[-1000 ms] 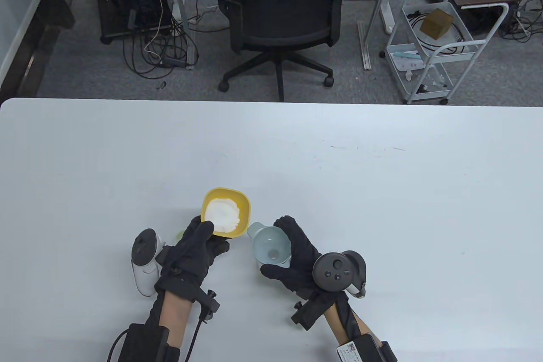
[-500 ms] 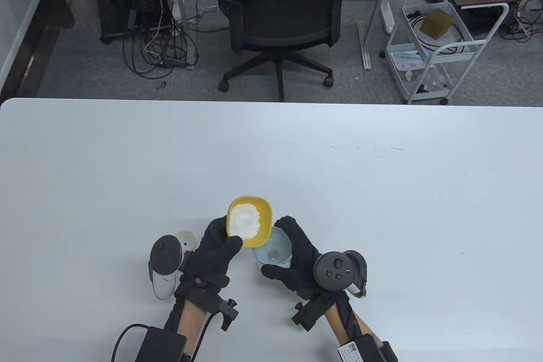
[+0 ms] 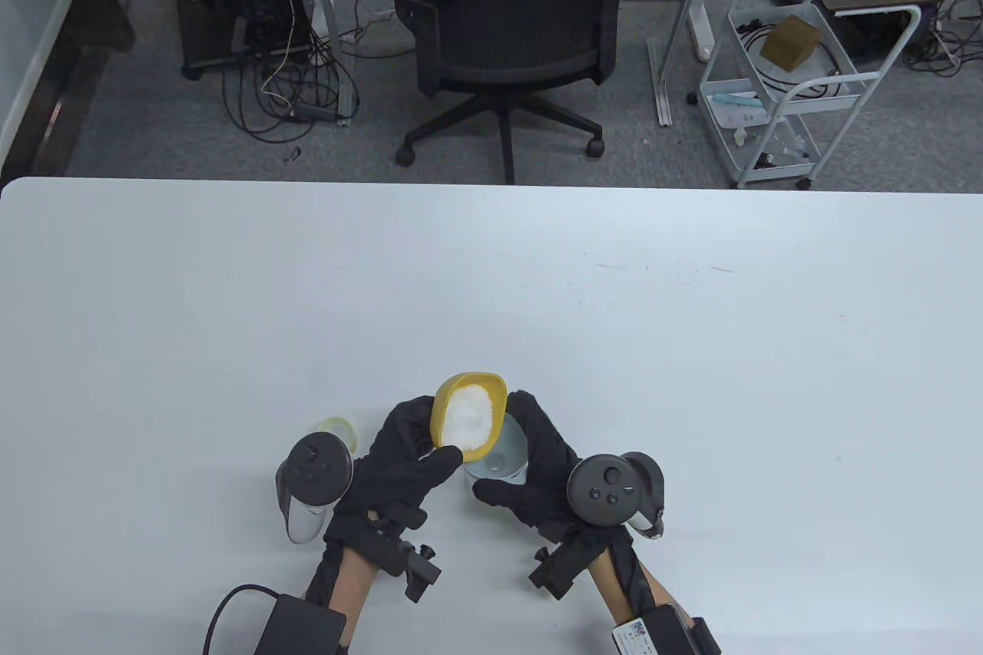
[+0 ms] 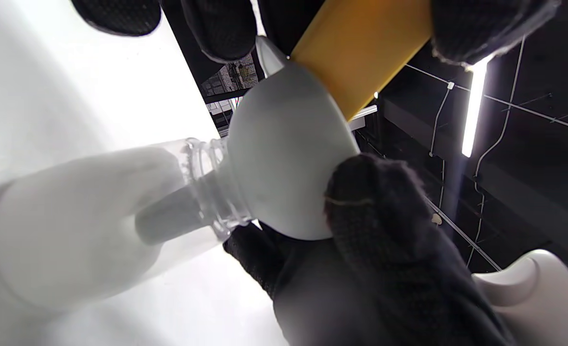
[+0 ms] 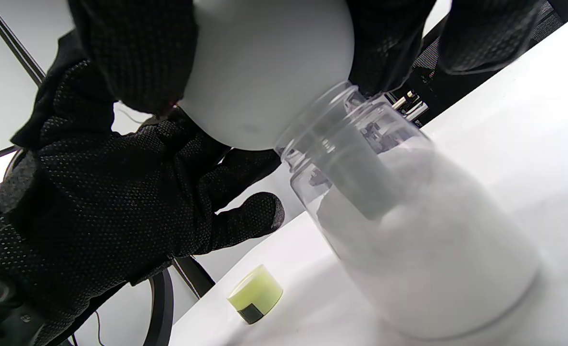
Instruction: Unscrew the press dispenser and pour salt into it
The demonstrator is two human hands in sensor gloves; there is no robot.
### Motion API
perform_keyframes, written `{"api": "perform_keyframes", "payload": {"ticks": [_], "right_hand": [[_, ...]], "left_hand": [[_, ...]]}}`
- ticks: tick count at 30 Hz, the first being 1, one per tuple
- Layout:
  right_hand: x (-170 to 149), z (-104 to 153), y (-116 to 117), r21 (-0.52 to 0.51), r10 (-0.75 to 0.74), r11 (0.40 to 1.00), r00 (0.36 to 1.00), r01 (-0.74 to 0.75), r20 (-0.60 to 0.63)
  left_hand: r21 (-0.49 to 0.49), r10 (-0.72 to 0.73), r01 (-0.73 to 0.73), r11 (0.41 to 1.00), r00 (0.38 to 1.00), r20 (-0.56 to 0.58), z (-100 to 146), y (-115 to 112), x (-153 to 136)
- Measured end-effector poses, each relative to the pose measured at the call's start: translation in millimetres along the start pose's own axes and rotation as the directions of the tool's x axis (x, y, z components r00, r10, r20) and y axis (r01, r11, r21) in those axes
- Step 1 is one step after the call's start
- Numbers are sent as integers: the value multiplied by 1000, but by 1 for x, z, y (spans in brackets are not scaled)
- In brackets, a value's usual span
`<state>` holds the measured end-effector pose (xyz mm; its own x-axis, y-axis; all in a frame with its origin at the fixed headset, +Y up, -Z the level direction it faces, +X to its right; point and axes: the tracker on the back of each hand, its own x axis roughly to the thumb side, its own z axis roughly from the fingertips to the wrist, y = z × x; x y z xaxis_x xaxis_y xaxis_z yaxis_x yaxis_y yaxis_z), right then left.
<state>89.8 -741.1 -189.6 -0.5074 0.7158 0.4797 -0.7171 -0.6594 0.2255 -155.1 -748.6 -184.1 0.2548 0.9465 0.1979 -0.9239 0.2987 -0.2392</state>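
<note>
My left hand [image 3: 403,459] grips a yellow bowl [image 3: 468,417] of white salt [image 3: 470,411] and holds it tilted over a pale funnel [image 3: 503,455]. The funnel sits in the neck of a clear dispenser bottle [image 5: 409,240] that is partly full of salt and stands on the table. My right hand [image 3: 537,474] holds the funnel's rim. In the left wrist view the bowl's yellow underside [image 4: 360,53] rests against the funnel [image 4: 288,158] above the bottle's threaded neck [image 4: 211,187]. The yellow-green dispenser cap [image 3: 338,431] lies on the table to the left.
The white table [image 3: 691,340] spreads far and right of my hands. The cap also shows in the right wrist view [image 5: 256,293]. An office chair [image 3: 507,33] and a white cart [image 3: 783,71] stand on the floor beyond the table's far edge.
My left hand has carried the yellow bowl rightward to above the funnel and tilted it. My right hand has stayed on the funnel.
</note>
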Motion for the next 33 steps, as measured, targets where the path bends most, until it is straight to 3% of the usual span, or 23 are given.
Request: {"api": "perform_keyframes", "payload": {"ticks": [33], "right_hand": [[0, 0, -1, 13, -14, 1000, 1000, 14, -6]], "left_hand": [[-4, -91, 91, 996, 995, 30, 0, -3, -1]]}}
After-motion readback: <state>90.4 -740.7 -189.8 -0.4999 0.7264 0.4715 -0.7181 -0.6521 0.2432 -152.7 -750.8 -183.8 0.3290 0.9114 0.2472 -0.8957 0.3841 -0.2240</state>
